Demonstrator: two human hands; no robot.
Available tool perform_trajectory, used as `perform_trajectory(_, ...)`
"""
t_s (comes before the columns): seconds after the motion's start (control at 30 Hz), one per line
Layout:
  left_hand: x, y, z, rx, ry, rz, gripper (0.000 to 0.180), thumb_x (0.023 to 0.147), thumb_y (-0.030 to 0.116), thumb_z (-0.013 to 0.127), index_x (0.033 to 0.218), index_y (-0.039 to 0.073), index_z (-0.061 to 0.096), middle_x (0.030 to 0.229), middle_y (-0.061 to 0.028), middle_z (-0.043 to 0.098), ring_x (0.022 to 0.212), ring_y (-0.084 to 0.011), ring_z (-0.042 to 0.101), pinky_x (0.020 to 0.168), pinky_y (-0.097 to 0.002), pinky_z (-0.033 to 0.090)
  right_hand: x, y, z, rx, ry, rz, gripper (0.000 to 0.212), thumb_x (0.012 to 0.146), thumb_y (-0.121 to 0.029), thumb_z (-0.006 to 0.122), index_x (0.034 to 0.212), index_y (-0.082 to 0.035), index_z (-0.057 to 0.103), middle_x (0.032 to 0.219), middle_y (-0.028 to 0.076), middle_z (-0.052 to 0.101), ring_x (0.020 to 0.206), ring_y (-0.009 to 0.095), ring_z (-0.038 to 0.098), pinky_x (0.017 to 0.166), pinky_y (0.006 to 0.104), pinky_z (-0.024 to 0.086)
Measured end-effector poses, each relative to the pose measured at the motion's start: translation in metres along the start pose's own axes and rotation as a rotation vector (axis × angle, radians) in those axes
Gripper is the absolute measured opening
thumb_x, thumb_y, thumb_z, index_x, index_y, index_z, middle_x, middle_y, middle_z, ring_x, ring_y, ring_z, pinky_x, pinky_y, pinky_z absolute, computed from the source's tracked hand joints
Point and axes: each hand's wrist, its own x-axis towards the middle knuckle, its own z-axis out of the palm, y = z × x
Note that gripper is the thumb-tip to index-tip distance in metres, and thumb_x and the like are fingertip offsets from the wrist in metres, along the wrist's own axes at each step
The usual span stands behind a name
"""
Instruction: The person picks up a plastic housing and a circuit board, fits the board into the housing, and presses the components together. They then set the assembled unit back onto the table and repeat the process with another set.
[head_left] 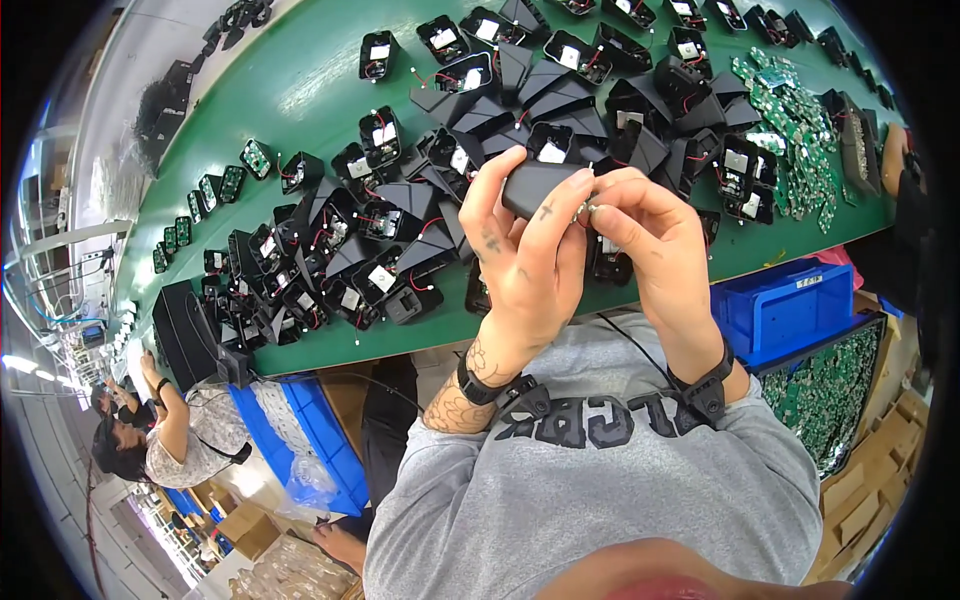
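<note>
the person wears a grey short-sleeved t-shirt [600, 500] with large dark block lettering across the chest. each wrist carries a black strap band with a chunky clasp, one on the left wrist [478, 388] and one on the right wrist [706, 385]. the left forearm [455, 405] bears dark patterned tattoos, and small inked marks, a cross among them, sit on the left hand [525, 255]. the right hand [650, 240] is bare.

left hand [525, 255] wrapped round a small black plastic housing [535, 185], right hand [640, 235] pinching its end, long green workbench [300, 90] behind, loads of black casings [380, 240] at 10 o'clock, green circuit boards [800, 130] at 2, blue plastic bin [785, 305] at 4
</note>
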Motion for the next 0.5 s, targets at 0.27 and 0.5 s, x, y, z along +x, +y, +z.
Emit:
perform_trajectory(0.27,-0.0026,-0.0021,-0.0057,0.144,-0.061,0.065,0.045,0.074,-0.006,0.068,0.116,0.007,0.059,0.129,-0.0209,0.036,0.114,-0.0326,0.047,0.084,-0.0371,0.051,-0.0015,0.0031,0.0005,0.178,-0.055,0.162,0.010,0.087,-0.008,0.065,0.092,0.000,0.066,0.091,0.001,0.062,0.088,0.009,0.057,0.083,0.0236,0.044)
perform_trajectory(0.5,-0.0042,-0.0026,-0.0076,0.140,-0.080,0.089,0.043,0.071,-0.011,0.067,0.111,0.004,0.062,0.128,-0.0212,0.036,0.115,-0.0344,0.050,0.084,-0.0378,0.054,-0.0039,0.0053,-0.0013,0.416,-0.046,0.353,0.017,0.088,-0.014,0.065,0.099,-0.001,0.065,0.095,0.004,0.066,0.090,0.011,0.059,0.084,0.0259,0.046)
